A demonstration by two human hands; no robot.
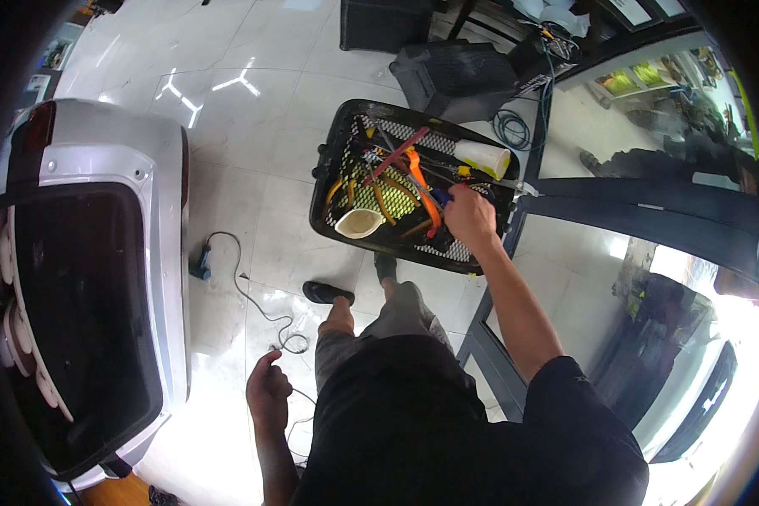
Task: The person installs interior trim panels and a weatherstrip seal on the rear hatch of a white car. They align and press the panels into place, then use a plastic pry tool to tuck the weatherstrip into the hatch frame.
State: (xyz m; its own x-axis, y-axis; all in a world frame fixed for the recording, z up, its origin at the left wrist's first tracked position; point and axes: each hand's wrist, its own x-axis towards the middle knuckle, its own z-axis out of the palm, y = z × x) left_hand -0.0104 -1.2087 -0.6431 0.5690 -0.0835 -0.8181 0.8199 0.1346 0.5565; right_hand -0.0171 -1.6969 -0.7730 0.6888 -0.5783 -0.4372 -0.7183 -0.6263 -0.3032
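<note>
My right hand (pixel 471 218) reaches into a black tray (pixel 320 198) with a mesh bottom. Its fingers are closed at a dark-blue-handled tool (pixel 440 196), whose kind I cannot make out. Beside it lies an orange strip-shaped tool (pixel 422 181). A red-handled tool (pixel 406 148) crosses the others, and yellow curved handles (pixel 383 205) lie lower down. The tray also holds a white cup (pixel 358 223) at its near left and a white roll-shaped container (pixel 482 158) at its far right. My left hand (pixel 268 390) hangs low at my side, fingers curled, with nothing visible in it.
A silver car's rear (pixel 114 160) stands to the left. On the tiled floor is a blue corded power tool (pixel 201 263) with its loose cable (pixel 266 310). Black boxes (pixel 455 80) and a coiled hose (pixel 512 129) sit beyond the tray. Dark-framed glass (pixel 649 198) runs along the right.
</note>
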